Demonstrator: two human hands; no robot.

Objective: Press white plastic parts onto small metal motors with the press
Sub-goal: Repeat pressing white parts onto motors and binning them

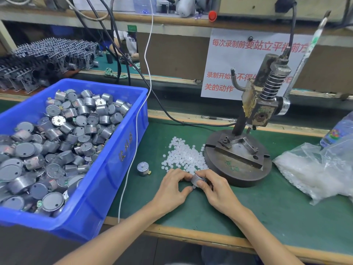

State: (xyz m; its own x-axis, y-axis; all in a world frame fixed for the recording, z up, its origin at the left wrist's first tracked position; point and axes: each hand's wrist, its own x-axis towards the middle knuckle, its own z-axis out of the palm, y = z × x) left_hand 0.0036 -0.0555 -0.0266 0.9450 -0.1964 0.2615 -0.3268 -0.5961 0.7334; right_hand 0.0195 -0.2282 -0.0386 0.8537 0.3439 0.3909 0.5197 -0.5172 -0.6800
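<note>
Bottom centre, closest in: gripping a motor (197, 178) with the right hand (215, 190), fingers wrapped round its can. Pinching at its end with the left hand (172, 190), fingertips curled. Hidden under those fingertips: any part already fitted.

Probably seating one of the parts (183, 155) from the pile just above the hands, on the green mat (267, 197).

Next, likely: carrying the motor up and right to the press (263, 104), nesting it upright in the fixture (238, 150) at its foot and keeping the part square.

Left of frame: blue bin (122, 150), heaped with more of the same. Just right of it, a loose motor (143, 168). Right edge: plastic bag (315, 169) and bottle (340, 131).

Nothing across the short path except the pile itself, right against the press base.
</note>
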